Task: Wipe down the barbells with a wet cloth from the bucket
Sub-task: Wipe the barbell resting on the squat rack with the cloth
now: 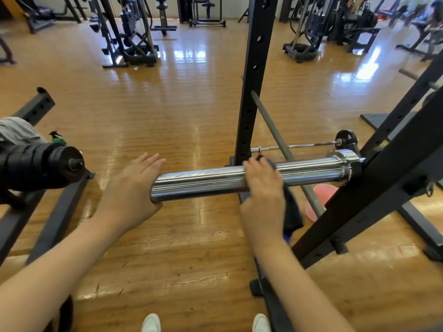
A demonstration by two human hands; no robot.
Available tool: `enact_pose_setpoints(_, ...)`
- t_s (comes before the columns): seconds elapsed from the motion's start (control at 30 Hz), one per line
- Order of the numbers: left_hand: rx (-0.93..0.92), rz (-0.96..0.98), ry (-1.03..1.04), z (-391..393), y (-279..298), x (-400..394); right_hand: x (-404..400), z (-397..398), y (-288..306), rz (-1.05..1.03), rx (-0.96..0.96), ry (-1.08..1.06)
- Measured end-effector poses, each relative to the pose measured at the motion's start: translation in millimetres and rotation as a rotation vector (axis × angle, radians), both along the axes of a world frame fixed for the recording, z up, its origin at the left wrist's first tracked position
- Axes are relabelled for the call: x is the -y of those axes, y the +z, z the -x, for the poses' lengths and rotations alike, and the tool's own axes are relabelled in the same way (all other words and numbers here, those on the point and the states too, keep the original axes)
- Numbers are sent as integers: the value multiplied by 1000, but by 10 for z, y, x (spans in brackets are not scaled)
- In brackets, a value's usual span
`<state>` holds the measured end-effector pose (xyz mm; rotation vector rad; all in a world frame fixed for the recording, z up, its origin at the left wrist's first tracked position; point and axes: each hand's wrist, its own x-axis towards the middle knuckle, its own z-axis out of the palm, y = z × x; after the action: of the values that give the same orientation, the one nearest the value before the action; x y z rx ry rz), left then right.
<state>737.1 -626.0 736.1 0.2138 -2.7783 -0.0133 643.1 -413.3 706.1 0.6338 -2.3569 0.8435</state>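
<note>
Head view: looking down at two bare arms and a shiny barbell sleeve [239, 179] sticking out from a black rack [374, 195]. Right hand [262, 188] wrapped over the top of the sleeve near its middle, fingers curled around a dark cloth [291, 212] pressed against the metal. Loose end of cloth hanging down below the bar, beside the wrist. Left hand [134, 188] flat against the open end of the sleeve, fingers straight and spread, holding nothing, just touching the tip. Probably mid-wipe, with most of the sleeve between the right hand and the rack collar likely to need a pass too. Pink round shape [318, 200] on the wooden floor [167, 116] behind the bar, maybe the bucket, too hidden to tell. Second, thinner barbell [299, 146] lying low further back. Things that could go wrong: sleeve spinning under the cloth so the dirt stays put, if the left hand lets go; hanging cloth end dripping on the floor and making it slippery near the white shoes [151, 323]; knuckles bumping the rack upright when sliding right.
</note>
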Motion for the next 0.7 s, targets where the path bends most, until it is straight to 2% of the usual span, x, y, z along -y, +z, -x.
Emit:
enact_pose_setpoints(0.17,83,54,0,-41,56,-5,-110,0,-95,-32,-77,166)
enact_pose_setpoints(0.27,99,185,18,-144,40,-24,-438,221,-126,31,-48,51)
enact_pose_setpoints(0.33,70,194,37,-182,-13,-37,-497,293,-178,80,-40,-45)
enact_pose_setpoints(0.47,5,114,52,-100,-61,-22,-191,124,-265,155,-54,-97)
enact_pose_setpoints(0.63,194,-90,54,-17,155,2,99,-157,-417,28,-184,172)
enact_pose_setpoints(0.7,336,-198,41,35,245,43,-35,-21,-390,11,-223,196)
